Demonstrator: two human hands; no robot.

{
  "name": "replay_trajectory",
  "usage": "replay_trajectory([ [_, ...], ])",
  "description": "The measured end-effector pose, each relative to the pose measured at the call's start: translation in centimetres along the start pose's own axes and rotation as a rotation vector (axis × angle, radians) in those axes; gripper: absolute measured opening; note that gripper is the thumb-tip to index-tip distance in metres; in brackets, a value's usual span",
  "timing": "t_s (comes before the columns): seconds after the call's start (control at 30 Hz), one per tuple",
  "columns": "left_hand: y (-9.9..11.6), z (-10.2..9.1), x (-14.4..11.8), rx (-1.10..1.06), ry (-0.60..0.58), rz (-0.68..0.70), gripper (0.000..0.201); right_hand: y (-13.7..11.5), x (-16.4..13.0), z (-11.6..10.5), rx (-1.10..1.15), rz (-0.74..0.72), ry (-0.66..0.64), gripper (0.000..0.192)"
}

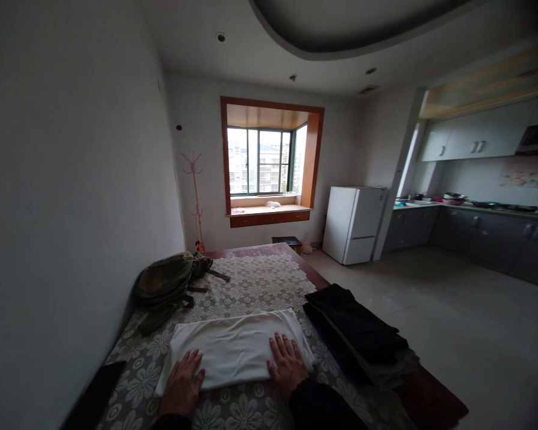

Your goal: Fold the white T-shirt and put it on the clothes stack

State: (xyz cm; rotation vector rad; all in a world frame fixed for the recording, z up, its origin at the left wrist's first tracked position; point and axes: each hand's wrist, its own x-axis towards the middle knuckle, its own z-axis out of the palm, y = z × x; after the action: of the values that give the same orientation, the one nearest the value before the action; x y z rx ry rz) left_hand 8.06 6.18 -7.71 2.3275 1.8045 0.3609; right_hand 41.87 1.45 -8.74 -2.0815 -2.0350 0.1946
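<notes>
The bench [251,280], covered by a lace cloth [260,286], runs along the left wall toward the window [260,161]. A fridge [354,224] stands on the floor beyond it, right of the window. A dark pile of clothes [358,334] lies at the bench's right edge, and a green backpack [165,283] sits near the wall. A folded white cloth [233,346] lies flat at the near end, between backpack and pile. The left hand [183,385] rests flat on its near left corner, and the right hand [289,364] lies flat on its right end. Both grips are open, fingers spread, pressing down and grasping nothing.
</notes>
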Motion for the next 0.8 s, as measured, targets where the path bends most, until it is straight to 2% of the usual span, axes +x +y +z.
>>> replay_trajectory([
  [0.07,-0.9,0.1,-0.3,0.017,0.049,-0.056,0.056,0.1,0.0,0.1,0.004,0.000,0.014,0.070],
  [0.2,-2.1,0.4,-1.2,0.106,0.200,-0.312,0.068,0.1,-0.1,0.2,0.007,-0.004,0.030,0.069],
  [0.27,-2.4,0.4,-1.5,0.124,0.239,-0.402,0.074,0.1,-0.1,0.2,0.004,-0.004,0.034,0.069],
  [0.37,-3.0,0.2,-1.5,0.098,0.253,-0.423,0.073,0.1,-0.1,0.1,0.003,-0.002,0.038,0.068],
  [0.5,-3.9,-0.5,-1.2,0.026,0.244,-0.408,0.062,0.0,-0.1,-0.1,0.012,-0.004,0.031,0.068],
  [0.6,-4.2,-1.4,-1.4,-0.048,0.280,-0.404,0.055,0.0,-0.1,-0.1,0.027,-0.006,0.027,0.068],
  [0.8,-4.1,-3.1,-4.1,-0.080,0.273,-0.516,0.050,0.0,0.0,0.0,0.017,-0.005,0.011,0.069],
])
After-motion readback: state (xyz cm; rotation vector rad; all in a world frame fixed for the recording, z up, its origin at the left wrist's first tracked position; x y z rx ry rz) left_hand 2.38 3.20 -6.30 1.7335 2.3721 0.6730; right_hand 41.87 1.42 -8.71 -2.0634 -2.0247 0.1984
